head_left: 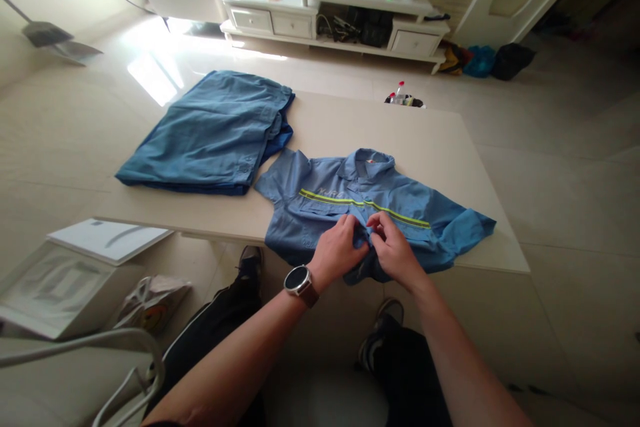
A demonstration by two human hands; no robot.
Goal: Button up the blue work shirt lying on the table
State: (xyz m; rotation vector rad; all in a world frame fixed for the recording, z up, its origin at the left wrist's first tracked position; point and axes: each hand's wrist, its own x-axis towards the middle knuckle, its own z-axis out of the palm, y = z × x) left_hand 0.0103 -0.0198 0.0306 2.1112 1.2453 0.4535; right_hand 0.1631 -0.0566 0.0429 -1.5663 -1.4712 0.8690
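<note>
A blue work shirt [320,177] with a collar and a yellow-green stripe across its chest lies front up on the table. Its lower part hangs over the near edge. My left hand [340,247], with a watch [299,280] on the wrist, pinches the front placket below the stripe. Close beside it, my right hand [393,247] has thumb and fingers closed on the other side of the placket. Whatever fastening sits between the fingertips is hidden. To the left, folded blue work clothes [205,130] rest in a pile.
The pale table [425,137] extends beyond the shirt. On the floor at left stand a white box [55,280] and a plastic bag [153,303]. Bottles [400,93] show behind the far edge. A white TV cabinet [270,10] lines the wall.
</note>
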